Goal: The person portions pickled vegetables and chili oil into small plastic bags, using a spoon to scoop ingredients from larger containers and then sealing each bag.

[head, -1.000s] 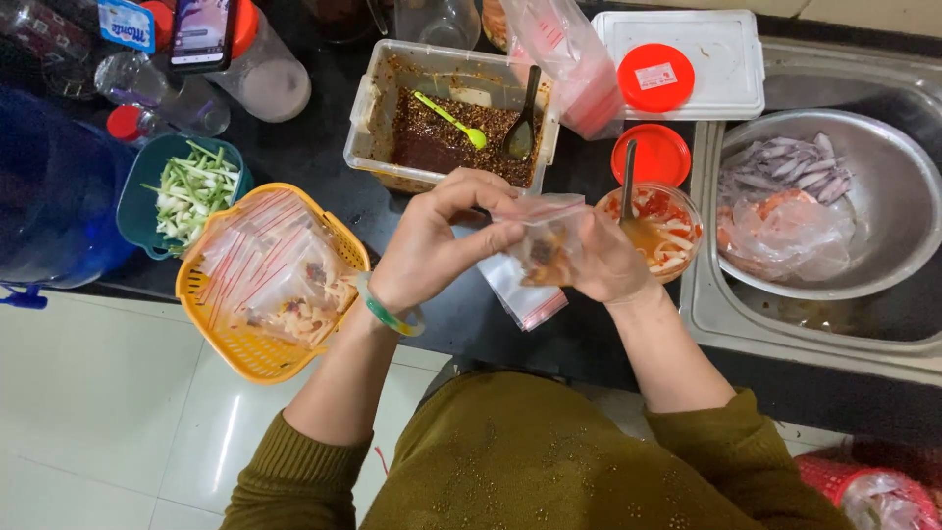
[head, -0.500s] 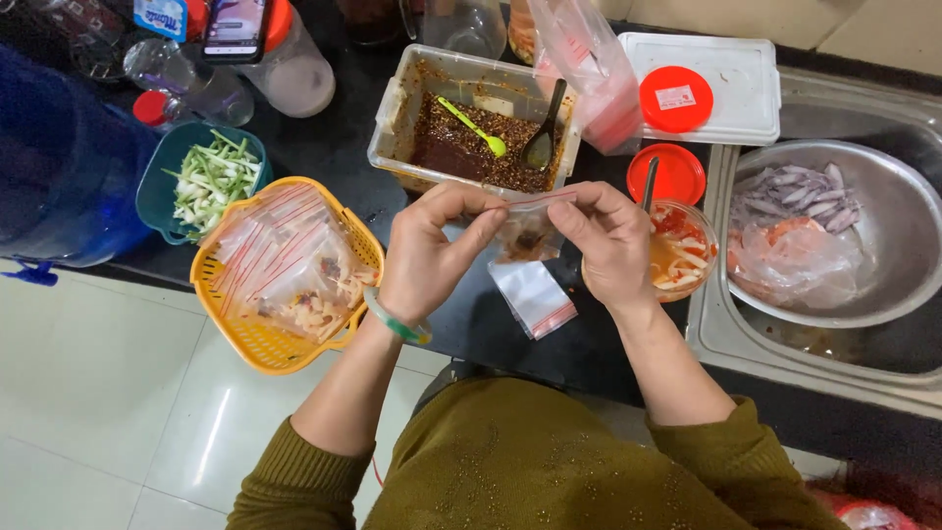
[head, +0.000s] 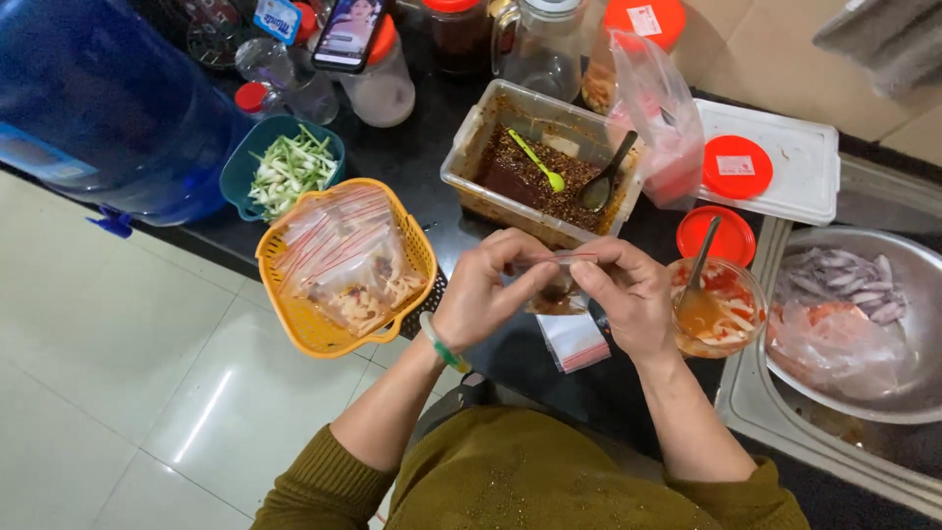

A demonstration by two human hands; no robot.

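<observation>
My left hand (head: 488, 291) and my right hand (head: 628, 291) both pinch the top edge of a small clear zip bag (head: 554, 287) with dark brown sauce inside, held level above the black counter. The fingers of both hands press along the bag's seal strip. Just beyond the bag stands a clear rectangular tub of dark chilli sauce (head: 535, 167) with a green spoon and a black spoon in it. A stack of empty small zip bags (head: 577, 341) lies on the counter under my hands.
A yellow basket (head: 339, 265) with filled zip bags sits at left, a teal bowl of green shreds (head: 283, 167) behind it, a blue water jug (head: 103, 103) far left. A small clear bowl with a spoon (head: 714, 304), red lids and a steel basin (head: 854, 319) lie at right.
The bag has gone from hanging open between my hands to being held flat by its top edge, and my fingers have moved together along the seal.
</observation>
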